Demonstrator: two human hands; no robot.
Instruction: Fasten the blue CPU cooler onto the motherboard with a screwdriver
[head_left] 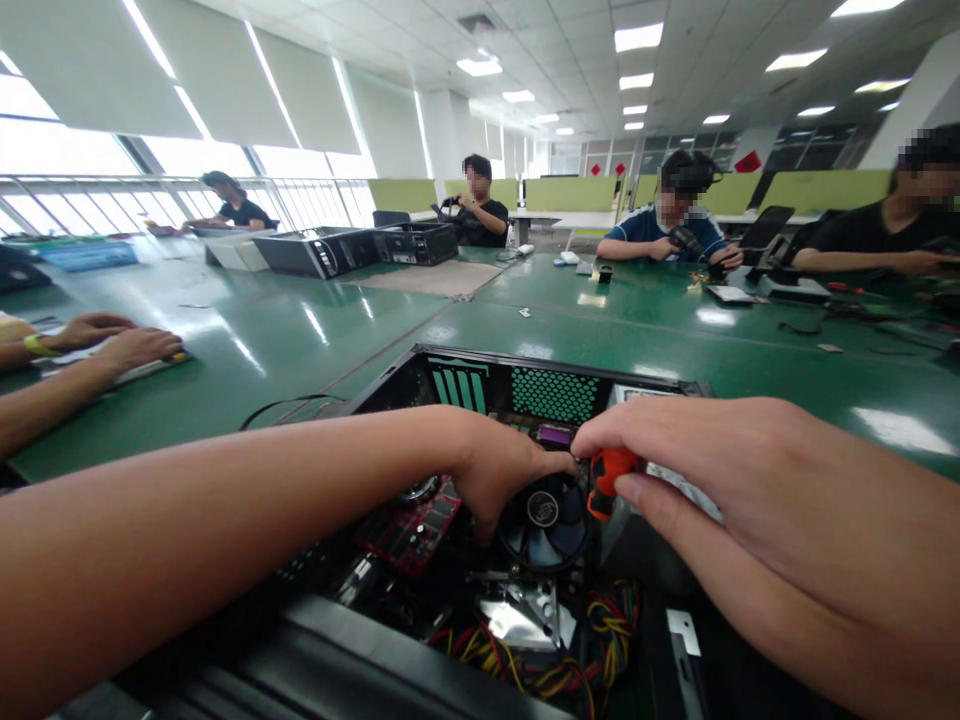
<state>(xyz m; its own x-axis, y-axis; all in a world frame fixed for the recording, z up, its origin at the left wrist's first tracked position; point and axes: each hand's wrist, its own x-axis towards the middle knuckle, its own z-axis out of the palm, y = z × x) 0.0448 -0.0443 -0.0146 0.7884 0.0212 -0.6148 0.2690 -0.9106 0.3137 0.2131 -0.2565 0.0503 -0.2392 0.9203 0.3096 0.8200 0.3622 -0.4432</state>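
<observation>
An open black computer case (375, 385) lies in front of me on the green table. Inside it, my left hand (499, 465) grips the far left side of a round black cooling fan (543, 535), its thumb down beside the rim and a finger stretched over the far edge. My right hand (720, 480) is closed on the orange and black handle of a screwdriver (611, 480), held upright at the fan's right edge. The screwdriver's tip is hidden. Left of the fan is a red circuit board (420, 530); behind it sits a purple connector (555, 436).
Bundled coloured cables (611, 625) lie at the case's near side, beside a shiny metal plate (525, 615). Another person's hands (127, 340) rest at left. Further black cases (322, 252) stand across the green table (300, 330). Several people work around it, one holding a power drill (684, 240).
</observation>
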